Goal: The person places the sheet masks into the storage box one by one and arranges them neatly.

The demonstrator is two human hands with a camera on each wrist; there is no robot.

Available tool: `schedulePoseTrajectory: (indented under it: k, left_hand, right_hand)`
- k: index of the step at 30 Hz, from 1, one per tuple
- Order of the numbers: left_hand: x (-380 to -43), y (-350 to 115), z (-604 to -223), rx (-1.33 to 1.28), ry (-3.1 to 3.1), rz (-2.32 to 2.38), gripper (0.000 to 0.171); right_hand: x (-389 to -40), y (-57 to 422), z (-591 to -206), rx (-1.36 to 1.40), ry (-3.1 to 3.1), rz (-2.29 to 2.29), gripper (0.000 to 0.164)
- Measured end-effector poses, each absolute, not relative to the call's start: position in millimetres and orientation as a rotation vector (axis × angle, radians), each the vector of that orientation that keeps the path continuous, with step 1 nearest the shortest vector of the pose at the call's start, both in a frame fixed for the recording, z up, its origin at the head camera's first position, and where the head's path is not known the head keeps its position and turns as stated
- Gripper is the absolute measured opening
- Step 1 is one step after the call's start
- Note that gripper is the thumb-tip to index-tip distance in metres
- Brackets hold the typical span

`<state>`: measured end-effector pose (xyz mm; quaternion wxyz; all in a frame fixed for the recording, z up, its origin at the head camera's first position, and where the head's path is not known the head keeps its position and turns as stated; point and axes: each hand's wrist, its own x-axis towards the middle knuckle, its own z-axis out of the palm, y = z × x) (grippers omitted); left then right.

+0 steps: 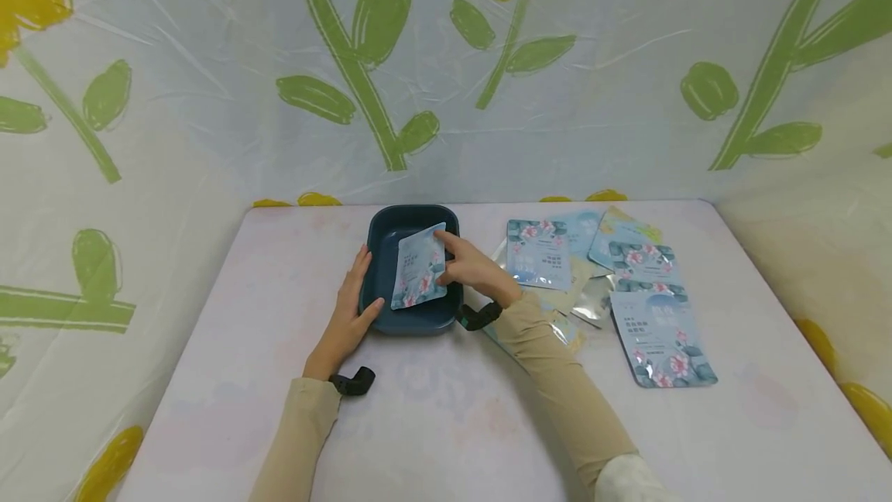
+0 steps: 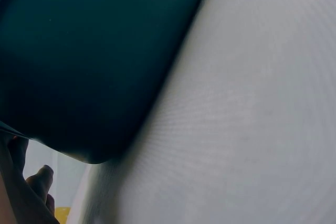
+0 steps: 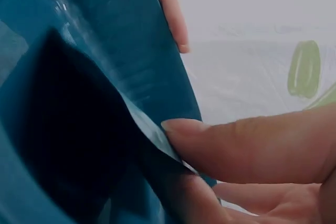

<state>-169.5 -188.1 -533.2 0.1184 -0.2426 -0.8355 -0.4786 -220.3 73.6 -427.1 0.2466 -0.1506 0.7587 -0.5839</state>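
Note:
A dark blue-green plastic basin [image 1: 413, 322] stands on the table towards the back. My left hand [image 1: 343, 324] rests against its left side, fingers straight along the wall and thumb spread over the near-left rim. A light blue sachet [image 1: 420, 269] with pink flowers is tilted inside the basin. My right hand [image 1: 477, 268] pinches the sachet's right edge. In the right wrist view, the thumb and a finger grip the edge of the sachet [image 3: 149, 129], whose near face is in dark shadow. The basin's wall [image 2: 100, 66] fills much of the left wrist view.
Several more sachets lie loosely overlapped to the right of the basin: a flowered one [image 1: 536, 254] in front of the others, a silver one [image 1: 594, 302], and a larger blue one [image 1: 662, 339] nearer the front. Behind the table hangs a flower-printed cloth [image 1: 230, 99].

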Motion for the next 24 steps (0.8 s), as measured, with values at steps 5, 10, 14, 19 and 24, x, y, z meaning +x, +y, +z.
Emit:
schedulePoseTrajectory:
  k: [5,10,14,19,24]
  left_hand:
    - [-168.6,-187.4,-533.4,-0.708,-2.446,-1.401,0.078]
    - [-168.0,-187.7,-531.9,-0.706,-2.453,-1.399,0.078]
    - [-167.7,-187.7,-530.9,-0.699,-2.451,-1.400,0.078]
    - [-167.7,-187.3,-530.7,-0.681,-2.459,-1.405,0.077]
    - [-167.7,-185.7,-530.3,-0.684,-2.458,-1.416,0.079]
  right_hand:
    - [-219.7,72.9,-427.2,-0.405,2.083,-1.536,0.086]
    - [-222.0,73.9,-429.9,-0.417,2.068,-1.521,0.075]
    - [-222.1,74.2,-428.0,-0.399,1.974,-1.546,0.069]
    - [-222.0,70.8,-427.1,-0.298,1.779,-1.652,0.070]
    - [-222.3,65.2,-430.8,-0.168,1.684,-1.724,0.076]
